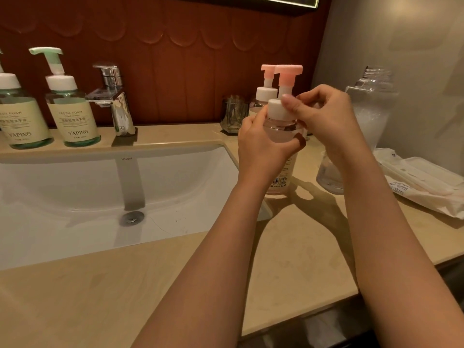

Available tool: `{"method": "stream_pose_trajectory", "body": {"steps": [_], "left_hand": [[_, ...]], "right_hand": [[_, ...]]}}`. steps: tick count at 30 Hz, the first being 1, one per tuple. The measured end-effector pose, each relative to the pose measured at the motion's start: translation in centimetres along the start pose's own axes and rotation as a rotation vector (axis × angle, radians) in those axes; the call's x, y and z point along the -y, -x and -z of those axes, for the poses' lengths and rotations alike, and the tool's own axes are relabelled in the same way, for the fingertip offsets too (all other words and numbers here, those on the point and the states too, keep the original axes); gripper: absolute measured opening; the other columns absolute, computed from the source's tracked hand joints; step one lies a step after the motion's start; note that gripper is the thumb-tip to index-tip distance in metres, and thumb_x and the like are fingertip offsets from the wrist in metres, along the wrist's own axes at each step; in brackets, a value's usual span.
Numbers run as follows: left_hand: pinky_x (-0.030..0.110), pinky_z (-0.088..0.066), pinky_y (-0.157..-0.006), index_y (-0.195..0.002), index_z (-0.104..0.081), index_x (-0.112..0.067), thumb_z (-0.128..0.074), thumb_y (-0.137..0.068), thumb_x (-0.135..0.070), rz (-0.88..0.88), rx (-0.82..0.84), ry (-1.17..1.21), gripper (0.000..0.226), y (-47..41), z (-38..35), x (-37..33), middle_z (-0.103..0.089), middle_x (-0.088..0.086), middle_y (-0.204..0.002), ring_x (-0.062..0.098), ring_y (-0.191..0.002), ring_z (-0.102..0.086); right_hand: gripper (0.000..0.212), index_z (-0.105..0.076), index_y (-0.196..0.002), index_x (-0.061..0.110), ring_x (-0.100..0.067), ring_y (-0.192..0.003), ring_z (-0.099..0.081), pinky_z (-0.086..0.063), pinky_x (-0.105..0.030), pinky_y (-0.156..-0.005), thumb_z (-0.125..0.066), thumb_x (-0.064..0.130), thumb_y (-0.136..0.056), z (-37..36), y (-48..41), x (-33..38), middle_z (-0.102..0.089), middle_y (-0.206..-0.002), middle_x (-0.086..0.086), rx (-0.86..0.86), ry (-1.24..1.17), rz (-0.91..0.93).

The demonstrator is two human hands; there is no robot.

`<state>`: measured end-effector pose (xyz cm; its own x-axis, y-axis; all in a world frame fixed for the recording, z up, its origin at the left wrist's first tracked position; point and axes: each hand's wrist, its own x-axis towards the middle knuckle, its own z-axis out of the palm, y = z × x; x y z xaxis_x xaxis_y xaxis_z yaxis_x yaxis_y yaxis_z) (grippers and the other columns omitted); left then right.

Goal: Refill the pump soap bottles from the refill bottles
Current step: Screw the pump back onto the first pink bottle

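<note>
Left hand (261, 144) gripped the clear pink pump bottle (282, 136); right hand (324, 116) pinched its white collar (277, 109).

Sink (100, 192) sits in the counter (100, 285), faucet (115, 96) behind it. Left of the faucet: inner pump bottle (72, 116), then outer pump bottle (22, 116). Right of the sink, on the counter before you: front pump bottle (283, 174), rear pump bottle (265, 94) just behind, tumbler (232, 114) left of that. Refill bottle (371, 109) further right; wipes pack (421, 182) before it.
</note>
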<state>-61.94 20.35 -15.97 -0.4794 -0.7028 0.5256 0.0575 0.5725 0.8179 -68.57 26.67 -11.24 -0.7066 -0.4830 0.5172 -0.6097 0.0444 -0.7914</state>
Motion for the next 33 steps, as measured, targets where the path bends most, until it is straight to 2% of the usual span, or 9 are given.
{"method": "stream_pose_trajectory", "body": {"steps": [4, 8, 11, 14, 19, 23, 27, 31, 33], "left_hand": [[0.035, -0.037, -0.102, -0.139, -0.038, -0.019, -0.072, -0.077, -0.031, 0.001, 0.016, -0.011, 0.072, 0.0, -0.1, -0.1, -0.044, 0.003, -0.133, 0.017, -0.123, -0.040], [0.037, -0.035, -0.105, -0.143, -0.027, -0.021, -0.076, -0.075, -0.027, 0.012, 0.001, 0.026, 0.084, 0.2, 0.0, -0.1, -0.039, 0.003, -0.142, 0.018, -0.130, -0.036], [0.038, -0.039, -0.105, -0.138, -0.034, -0.021, -0.077, -0.074, -0.026, -0.008, -0.016, 0.033, 0.078, 0.2, 0.0, -0.2, -0.043, 0.002, -0.139, 0.017, -0.127, -0.040], [0.036, -0.039, -0.103, -0.136, -0.038, -0.021, -0.075, -0.075, -0.025, 0.006, -0.009, 0.015, 0.071, 0.2, 0.0, -0.1, -0.045, 0.002, -0.136, 0.016, -0.125, -0.040], [0.034, -0.038, -0.102, -0.139, -0.037, -0.020, -0.074, -0.076, -0.028, -0.001, 0.005, 0.019, 0.074, 0.1, 0.1, -0.2, -0.045, 0.004, -0.132, 0.018, -0.122, -0.042], [0.036, -0.037, -0.104, -0.141, -0.035, -0.020, -0.074, -0.076, -0.030, -0.002, 0.004, 0.002, 0.076, 0.1, -0.1, 0.0, -0.043, 0.004, -0.135, 0.018, -0.125, -0.039], [0.036, -0.035, -0.104, -0.143, -0.029, -0.020, -0.076, -0.075, -0.029, 0.009, 0.004, 0.021, 0.083, 0.0, -0.1, 0.0, -0.040, 0.003, -0.141, 0.019, -0.130, -0.036], [0.039, -0.038, -0.104, -0.140, -0.035, -0.021, -0.074, -0.076, -0.028, 0.003, 0.001, 0.014, 0.075, 0.0, 0.0, -0.1, -0.043, 0.004, -0.136, 0.019, -0.126, -0.040], [0.038, -0.039, -0.104, -0.140, -0.035, -0.020, -0.074, -0.076, -0.029, -0.003, 0.000, 0.005, 0.075, 0.0, 0.0, 0.0, -0.044, 0.004, -0.134, 0.018, -0.125, -0.040]], "right_hand": [[0.035, -0.057, -0.108, 0.016, -0.006, -0.088, -0.056, -0.045, -0.016, -0.065, -0.069, 0.032, -0.079, 0.2, 0.0, -0.1, -0.059, -0.098, 0.008, 0.018, -0.018, 0.011], [0.051, -0.061, -0.113, 0.015, -0.008, -0.092, -0.058, -0.049, -0.024, -0.077, -0.074, 0.040, -0.071, -0.4, 0.1, 0.2, -0.061, -0.103, 0.008, -0.009, 0.015, 0.000], [0.049, -0.054, -0.104, 0.019, -0.012, -0.094, -0.057, -0.051, -0.029, -0.081, -0.075, 0.045, -0.068, -0.9, -0.1, 0.2, -0.058, -0.101, 0.007, -0.041, 0.087, -0.013], [0.057, -0.046, -0.111, 0.018, -0.012, -0.099, -0.053, -0.050, -0.028, -0.083, -0.073, 0.046, -0.070, -1.2, 0.0, 0.2, -0.051, -0.107, 0.006, -0.020, 0.141, -0.021], [0.042, -0.049, -0.129, 0.011, -0.013, -0.106, -0.054, -0.046, -0.024, -0.085, -0.058, 0.021, -0.089, 0.2, 0.6, 0.9, -0.057, -0.119, 0.000, 0.185, -0.171, -0.073], [0.040, -0.058, -0.120, 0.013, -0.006, -0.093, -0.058, -0.048, -0.019, -0.073, -0.067, 0.022, -0.082, 0.0, 0.7, 0.9, -0.061, -0.105, 0.007, 0.089, -0.074, -0.004], [0.054, -0.060, -0.118, 0.016, -0.015, -0.101, -0.060, -0.052, -0.036, -0.088, -0.076, 0.037, -0.071, -1.0, 0.7, 0.8, -0.063, -0.114, 0.002, -0.001, 0.044, 0.005], [0.059, -0.047, -0.135, 0.010, -0.016, -0.115, -0.052, -0.045, -0.033, -0.097, -0.065, 0.032, -0.083, -0.1, 0.7, 1.0, -0.054, -0.131, 0.000, 0.138, -0.098, -0.052], [0.048, -0.046, -0.136, 0.010, -0.011, -0.110, -0.054, -0.046, -0.028, -0.093, -0.055, 0.025, -0.091, 0.3, 0.7, 0.9, -0.057, -0.122, 0.004, 0.185, -0.155, -0.059]]}}
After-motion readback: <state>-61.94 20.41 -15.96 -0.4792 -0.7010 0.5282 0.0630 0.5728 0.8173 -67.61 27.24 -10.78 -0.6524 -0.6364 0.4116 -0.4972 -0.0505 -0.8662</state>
